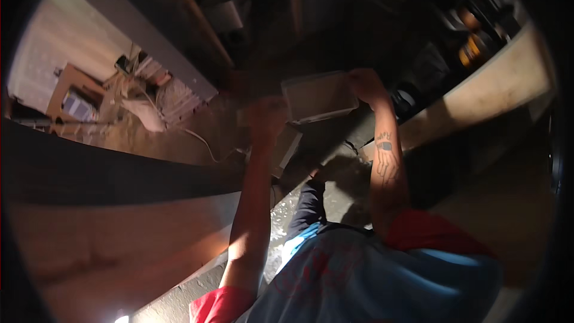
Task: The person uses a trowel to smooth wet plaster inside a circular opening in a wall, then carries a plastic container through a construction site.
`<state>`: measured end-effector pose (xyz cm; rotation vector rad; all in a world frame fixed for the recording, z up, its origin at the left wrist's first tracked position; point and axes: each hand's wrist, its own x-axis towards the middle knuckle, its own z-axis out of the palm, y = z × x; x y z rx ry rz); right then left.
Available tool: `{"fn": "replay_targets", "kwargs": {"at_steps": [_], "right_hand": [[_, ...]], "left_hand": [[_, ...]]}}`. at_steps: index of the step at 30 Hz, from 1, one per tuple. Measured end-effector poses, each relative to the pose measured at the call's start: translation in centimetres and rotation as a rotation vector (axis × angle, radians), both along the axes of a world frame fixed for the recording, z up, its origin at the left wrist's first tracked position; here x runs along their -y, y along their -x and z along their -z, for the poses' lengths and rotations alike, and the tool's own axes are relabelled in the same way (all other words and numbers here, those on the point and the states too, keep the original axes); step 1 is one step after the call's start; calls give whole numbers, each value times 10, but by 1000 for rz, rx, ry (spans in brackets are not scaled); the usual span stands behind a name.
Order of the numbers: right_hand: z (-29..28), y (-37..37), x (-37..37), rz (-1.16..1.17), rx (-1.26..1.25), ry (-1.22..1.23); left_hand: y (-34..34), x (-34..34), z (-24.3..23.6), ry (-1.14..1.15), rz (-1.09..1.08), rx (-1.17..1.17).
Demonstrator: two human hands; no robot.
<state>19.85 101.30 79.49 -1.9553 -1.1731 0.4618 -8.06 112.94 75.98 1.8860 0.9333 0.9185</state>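
A shallow, see-through plastic bin (320,98) with a pale rim is held up in front of me, slightly tilted. At its right end, my right hand (368,87) has its fingers closed over the rim. My left hand (268,118) is closed at the bin's left end, dim and a little blurred, so its fingertips are hard to make out. Below the bin and beside my left wrist is a pale, flat-sided piece (287,151), partly hidden by my forearm; its kind is unclear.
On the left, a lit surface (197,131) carries cables, a brown cardboard frame (64,93) and other clutter behind a grey post (143,24). A wooden board edge (478,104) runs along the right, with a yellow-and-black object (471,51) beyond it. The far area is dark.
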Motion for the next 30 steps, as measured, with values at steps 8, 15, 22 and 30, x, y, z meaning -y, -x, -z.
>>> {"fn": "replay_targets", "kwargs": {"at_steps": [8,15,22,30], "right_hand": [[-7,-18,-127,-129,83,162],[-32,-32,-228,-166,-64,199],[-54,-46,-299,-269,2,261],[-46,-64,-374,-395,26,290]], "left_hand": [[-36,-75,-28,256,-300,-130],[-55,-143,-37,170,-459,-24],[-66,-192,-56,220,-544,19],[-79,-233,-56,301,-667,69]]}}
